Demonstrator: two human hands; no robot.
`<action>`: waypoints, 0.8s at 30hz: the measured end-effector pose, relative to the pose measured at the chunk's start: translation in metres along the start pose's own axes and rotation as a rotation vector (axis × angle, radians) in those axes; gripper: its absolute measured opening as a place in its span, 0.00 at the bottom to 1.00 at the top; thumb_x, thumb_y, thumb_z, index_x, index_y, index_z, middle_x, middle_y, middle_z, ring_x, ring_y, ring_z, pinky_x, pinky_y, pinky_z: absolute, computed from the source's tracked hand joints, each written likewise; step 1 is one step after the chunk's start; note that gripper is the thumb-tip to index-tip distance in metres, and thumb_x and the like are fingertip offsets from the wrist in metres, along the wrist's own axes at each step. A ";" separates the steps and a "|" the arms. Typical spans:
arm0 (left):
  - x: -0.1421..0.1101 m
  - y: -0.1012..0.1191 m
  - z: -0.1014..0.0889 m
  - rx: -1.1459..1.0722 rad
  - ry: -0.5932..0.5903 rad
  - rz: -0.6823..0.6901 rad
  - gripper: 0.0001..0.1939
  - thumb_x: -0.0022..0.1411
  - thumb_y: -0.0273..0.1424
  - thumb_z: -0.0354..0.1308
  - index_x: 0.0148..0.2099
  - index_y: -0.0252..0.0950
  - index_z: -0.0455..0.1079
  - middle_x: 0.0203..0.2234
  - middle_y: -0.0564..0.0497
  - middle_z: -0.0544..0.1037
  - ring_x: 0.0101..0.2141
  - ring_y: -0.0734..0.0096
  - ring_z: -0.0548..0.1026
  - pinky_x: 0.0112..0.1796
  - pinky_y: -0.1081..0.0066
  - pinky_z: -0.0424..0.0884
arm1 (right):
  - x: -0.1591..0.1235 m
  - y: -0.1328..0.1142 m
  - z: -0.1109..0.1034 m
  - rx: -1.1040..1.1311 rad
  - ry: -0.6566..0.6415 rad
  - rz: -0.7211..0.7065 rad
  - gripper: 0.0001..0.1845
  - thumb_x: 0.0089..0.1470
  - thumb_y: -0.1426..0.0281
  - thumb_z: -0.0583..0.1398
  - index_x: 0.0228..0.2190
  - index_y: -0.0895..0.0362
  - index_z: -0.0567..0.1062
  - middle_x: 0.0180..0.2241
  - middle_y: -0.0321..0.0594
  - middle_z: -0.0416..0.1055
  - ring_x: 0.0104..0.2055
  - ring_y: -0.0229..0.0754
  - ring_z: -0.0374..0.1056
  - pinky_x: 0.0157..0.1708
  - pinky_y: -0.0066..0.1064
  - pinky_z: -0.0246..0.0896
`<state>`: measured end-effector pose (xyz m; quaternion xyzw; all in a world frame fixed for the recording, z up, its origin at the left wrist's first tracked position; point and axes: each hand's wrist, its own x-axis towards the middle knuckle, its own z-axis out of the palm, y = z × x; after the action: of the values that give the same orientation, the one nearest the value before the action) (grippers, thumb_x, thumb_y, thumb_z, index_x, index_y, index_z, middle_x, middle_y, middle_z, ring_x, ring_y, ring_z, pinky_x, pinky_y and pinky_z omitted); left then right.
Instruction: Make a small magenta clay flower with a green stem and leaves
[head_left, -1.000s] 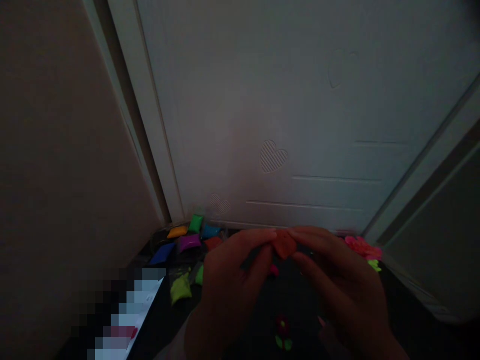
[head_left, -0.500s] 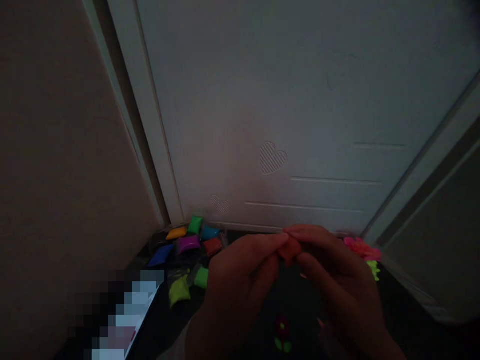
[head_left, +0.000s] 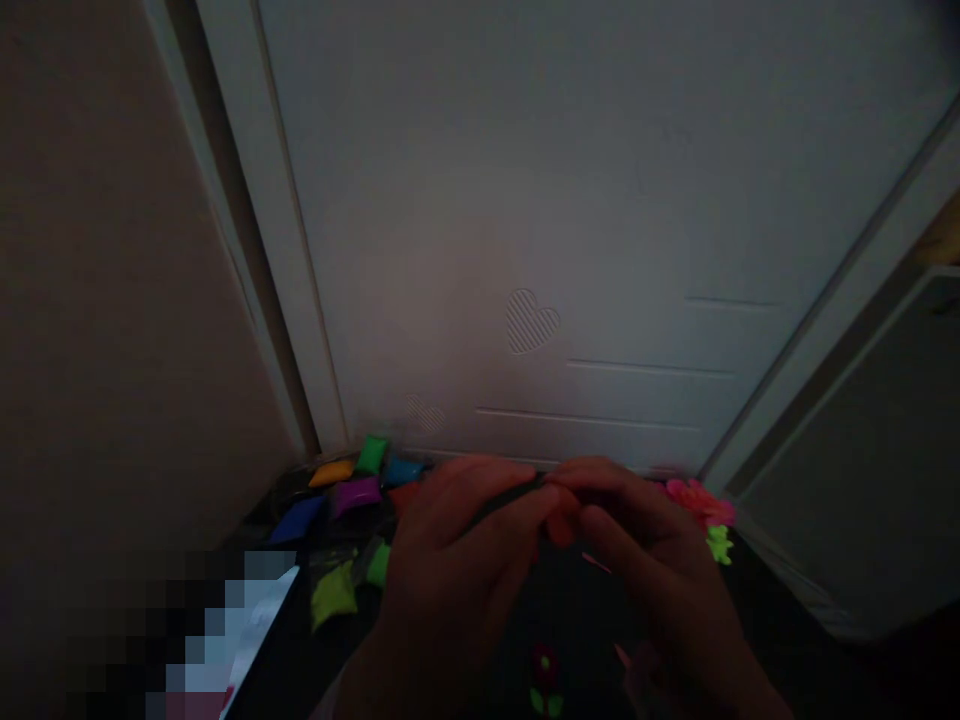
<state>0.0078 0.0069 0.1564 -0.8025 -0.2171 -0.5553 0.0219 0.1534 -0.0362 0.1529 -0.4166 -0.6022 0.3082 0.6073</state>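
Observation:
In dim light my left hand and my right hand meet at the fingertips above a dark surface. Both pinch a small lump of orange-red clay, which is mostly hidden between the fingers. Under my hands lies a small clay flower with a dark red head and green leaves. A pink clay flower with a light green piece lies just right of my right hand.
Several small bags of coloured clay lie at the left by the foot of a white door with embossed hearts. Yellow-green clay pieces sit nearer. A beige wall stands left, a door frame right.
The orange clay was flat and showing between my fingertips; now my fingers have closed round it and it is pressed smaller. The view has shifted slightly to the right.

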 end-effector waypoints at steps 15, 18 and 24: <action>0.000 0.003 -0.006 -0.059 -0.008 -0.059 0.09 0.52 0.22 0.54 0.36 0.38 0.70 0.33 0.51 0.73 0.35 0.73 0.71 0.36 0.74 0.70 | -0.003 0.003 -0.002 0.067 -0.044 0.027 0.13 0.51 0.71 0.55 0.39 0.45 0.70 0.35 0.31 0.72 0.36 0.33 0.69 0.34 0.21 0.65; -0.001 0.002 -0.005 -0.046 0.001 -0.050 0.09 0.52 0.21 0.55 0.35 0.38 0.70 0.33 0.51 0.74 0.36 0.73 0.71 0.39 0.73 0.69 | -0.003 0.002 -0.002 0.041 -0.046 0.008 0.12 0.50 0.71 0.56 0.38 0.45 0.70 0.35 0.30 0.72 0.37 0.33 0.68 0.35 0.20 0.64; -0.002 0.001 -0.001 -0.058 0.008 -0.070 0.08 0.52 0.22 0.55 0.36 0.37 0.69 0.34 0.51 0.73 0.36 0.74 0.70 0.38 0.75 0.68 | -0.001 0.001 -0.002 0.039 -0.052 0.033 0.11 0.50 0.70 0.56 0.37 0.45 0.70 0.34 0.30 0.73 0.34 0.32 0.69 0.31 0.20 0.65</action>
<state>0.0064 0.0053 0.1550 -0.7925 -0.2287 -0.5650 -0.0201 0.1550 -0.0367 0.1514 -0.4065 -0.6047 0.3406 0.5942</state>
